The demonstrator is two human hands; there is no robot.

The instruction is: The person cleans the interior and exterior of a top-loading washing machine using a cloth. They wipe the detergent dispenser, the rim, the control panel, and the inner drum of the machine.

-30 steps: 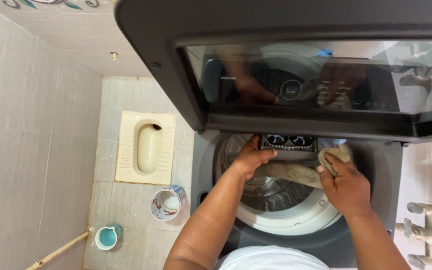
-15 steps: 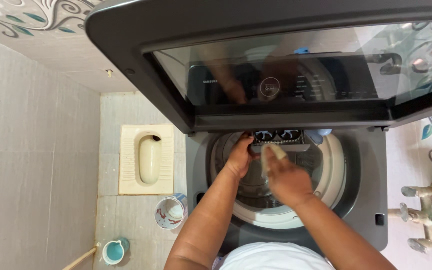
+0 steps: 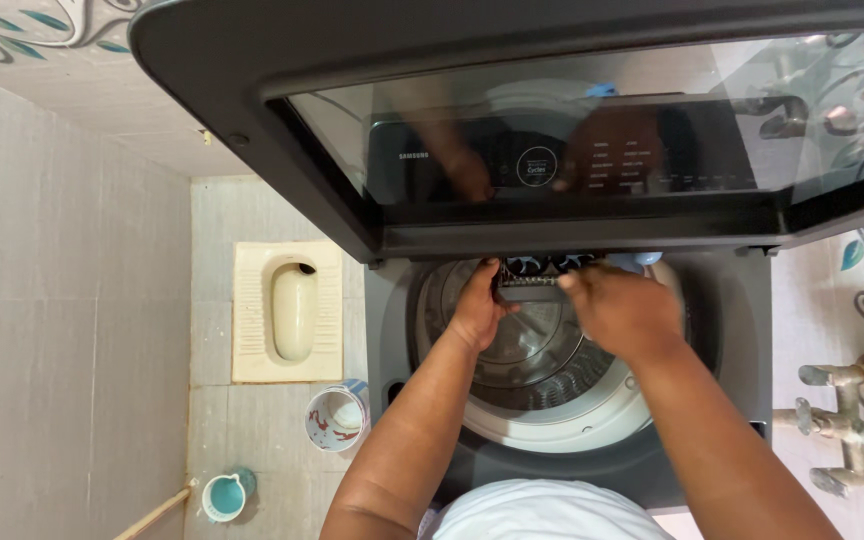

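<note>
- Washing-machine drum (image 3: 542, 370), a ribbed steel tub ringed by a pale plastic collar, lies open below the raised dark glass lid (image 3: 572, 140); both hands work at its far rim, just under the lid's lower edge.
- Head view, left hand (image 3: 477, 305): fingers curled over the small dark grille-like compartment (image 3: 537, 272) at the back of the rim, much where it gripped a second ago.
- Head view, right hand (image 3: 617, 310): a second ago it held a pale cloth at the right side of the drum; it has since crossed to the middle and now sits loosely closed just beside the compartment. Whether it pinches anything I cannot tell; the cloth no longer shows.
- Judgement: attention has shifted from the laundry to the rear compartment.
- Left of the machine, on the tiled floor: a cream squat toilet pan (image 3: 287, 310), a white patterned bucket (image 3: 337, 418), a small teal mug (image 3: 224, 497).
- Brass taps (image 3: 852, 420) stand at right.
</note>
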